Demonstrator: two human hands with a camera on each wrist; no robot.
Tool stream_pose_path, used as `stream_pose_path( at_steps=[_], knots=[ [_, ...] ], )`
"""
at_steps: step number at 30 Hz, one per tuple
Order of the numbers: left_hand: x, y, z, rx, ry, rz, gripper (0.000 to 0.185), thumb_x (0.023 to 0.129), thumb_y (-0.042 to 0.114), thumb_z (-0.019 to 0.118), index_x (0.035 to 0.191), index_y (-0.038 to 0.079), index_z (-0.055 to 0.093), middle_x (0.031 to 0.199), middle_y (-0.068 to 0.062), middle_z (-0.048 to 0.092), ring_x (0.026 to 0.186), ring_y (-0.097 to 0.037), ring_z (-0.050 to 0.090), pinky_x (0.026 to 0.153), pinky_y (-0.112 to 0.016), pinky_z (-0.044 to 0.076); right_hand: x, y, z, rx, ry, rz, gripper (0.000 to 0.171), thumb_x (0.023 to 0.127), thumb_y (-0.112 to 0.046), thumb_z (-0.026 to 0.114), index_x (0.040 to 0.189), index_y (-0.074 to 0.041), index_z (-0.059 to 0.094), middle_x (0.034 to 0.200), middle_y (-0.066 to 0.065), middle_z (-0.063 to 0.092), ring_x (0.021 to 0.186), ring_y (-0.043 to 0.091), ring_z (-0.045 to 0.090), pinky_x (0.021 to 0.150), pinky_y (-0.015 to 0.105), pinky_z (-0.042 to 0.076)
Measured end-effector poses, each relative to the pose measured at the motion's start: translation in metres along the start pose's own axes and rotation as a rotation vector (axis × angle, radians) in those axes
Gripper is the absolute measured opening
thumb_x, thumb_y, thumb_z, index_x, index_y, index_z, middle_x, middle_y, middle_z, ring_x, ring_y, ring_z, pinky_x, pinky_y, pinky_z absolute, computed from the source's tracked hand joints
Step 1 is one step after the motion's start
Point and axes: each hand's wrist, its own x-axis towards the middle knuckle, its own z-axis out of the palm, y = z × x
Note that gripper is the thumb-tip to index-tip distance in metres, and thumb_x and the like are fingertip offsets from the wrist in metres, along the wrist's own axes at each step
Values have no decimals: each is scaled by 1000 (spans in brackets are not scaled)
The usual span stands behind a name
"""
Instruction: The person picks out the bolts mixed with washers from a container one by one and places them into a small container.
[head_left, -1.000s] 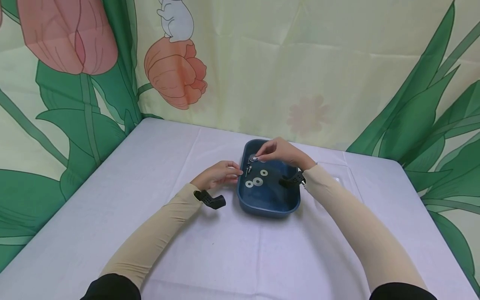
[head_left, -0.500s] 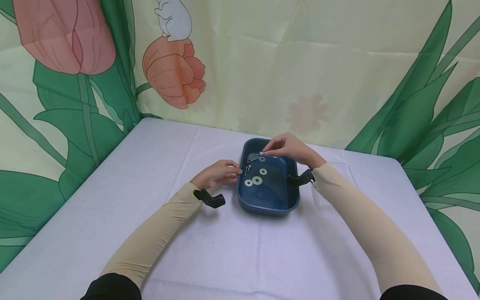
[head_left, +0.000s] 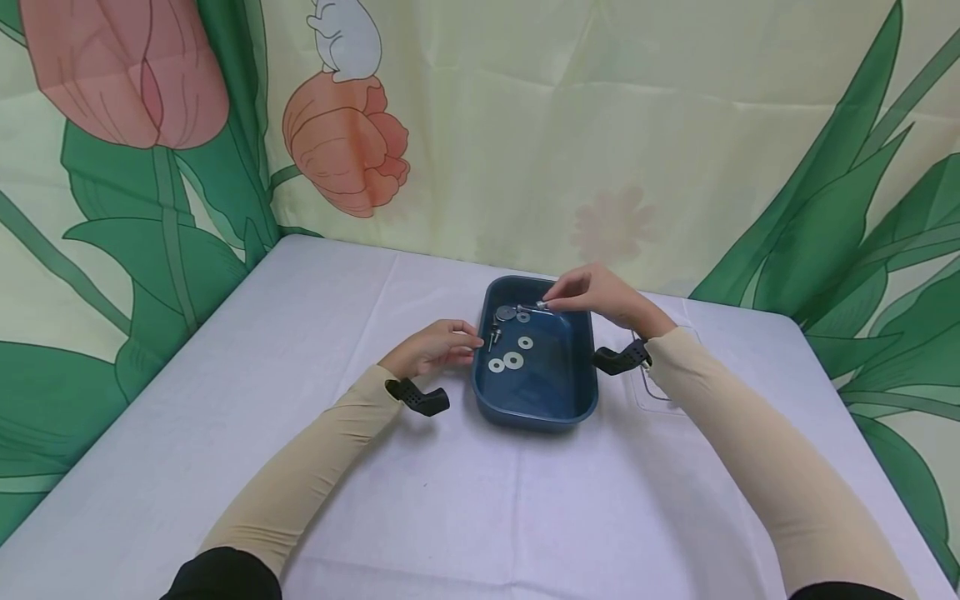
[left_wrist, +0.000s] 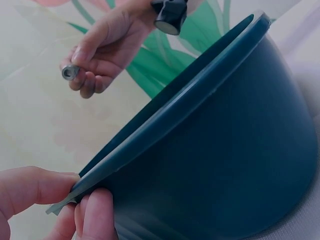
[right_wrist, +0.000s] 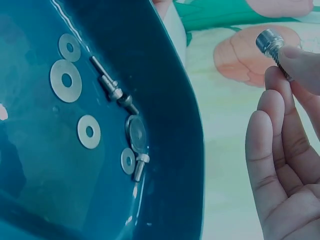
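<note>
R hand (head_left: 600, 296) hovers over far end of blue tray (head_left: 536, 412), thumb + index tip closed in a pinch on a small bolt (right_wrist: 271, 44), other fingers (right_wrist: 267, 165) loosely straight below it. L hand (head_left: 435, 346) at tray's left rim, thumb + fingers (left_wrist: 95, 215) pinching the rim edge. Tray sits on white table (head_left: 300, 333); washers (head_left: 513, 360) + more bolts (right_wrist: 112, 90) lie inside it
</note>
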Motion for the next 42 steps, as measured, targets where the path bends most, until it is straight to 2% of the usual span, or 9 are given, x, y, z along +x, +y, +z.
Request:
stream_pose_path(
  at_steps=[4,9,11,16,26,34,42],
  knots=[
    [1,-1,-1,2,0,-4,10,89,4,59,97,4,53,96,-8,57,69,-8,59,62,-15,55,-4,0,-4,-2,8,7,30,84,-21,70,106,0,68,103,9,70,94,16,62,88,32,52],
    [1,0,0,8,1,-4,11,90,4,59,98,4,53,94,-7,58,68,-7,59,61,-15,55,-9,0,-7,15,41,26,23,84,-17,70,102,-3,70,99,5,71,98,27,62,93,37,51],
    [0,1,0,15,5,-8,11,90,5,60,98,4,53,92,-5,58,68,-7,59,61,-15,55,-11,0,-8,21,50,31,22,84,-16,70,102,-2,70,99,6,71,98,28,61,93,37,50],
    [0,1,0,28,11,-12,12,90,6,60,100,4,53,90,-3,58,69,-8,59,62,-15,55,-17,1,-13,28,70,51,23,84,-16,71,101,-1,70,98,4,71,95,19,62,87,28,51],
    [0,1,-1,17,2,-5,8,90,4,59,96,5,53,89,-3,58,68,-8,59,62,-15,55,-26,2,-21,39,79,59,25,84,-17,70,102,1,69,95,-2,71,100,29,61,86,24,52],
    [-1,2,1,17,6,-8,9,90,5,59,96,5,53,88,-3,57,67,-7,58,61,-14,54,-34,0,-23,30,94,58,26,84,-16,71,102,2,69,96,4,71,100,31,61,84,22,52],
    [0,0,0,2,11,-12,9,88,3,60,92,6,53,91,-5,60,67,-7,59,61,-15,54,-42,-1,-26,32,97,53,26,84,-15,71,102,3,68,99,11,71,90,15,64,84,27,53]
  ],
)
